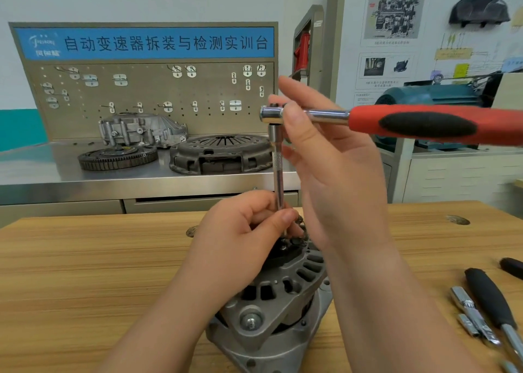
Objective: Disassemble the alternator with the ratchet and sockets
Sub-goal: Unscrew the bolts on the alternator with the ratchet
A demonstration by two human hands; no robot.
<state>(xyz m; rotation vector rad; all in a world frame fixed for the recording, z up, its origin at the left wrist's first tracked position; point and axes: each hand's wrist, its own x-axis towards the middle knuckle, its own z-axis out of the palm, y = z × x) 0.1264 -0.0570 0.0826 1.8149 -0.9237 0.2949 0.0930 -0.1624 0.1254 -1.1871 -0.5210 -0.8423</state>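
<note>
We see the alternator point(283, 310) in cast grey metal, matt and slightly grainy. Our ratchet point(396, 122) has a mirror-bright chrome head and shank, and its grip looks like red plastic with a matt black inlay. The extension bar point(278, 174) is polished metal with a knurled band. The tabletop point(85, 273) is matt, grained wood. Near its right edge lie small chrome fittings point(472, 313), glossy.

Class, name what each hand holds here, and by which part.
Left hand pinches the extension bar at its lower end, just above the alternator. Right hand holds the ratchet at its head, not the red handle.
</note>
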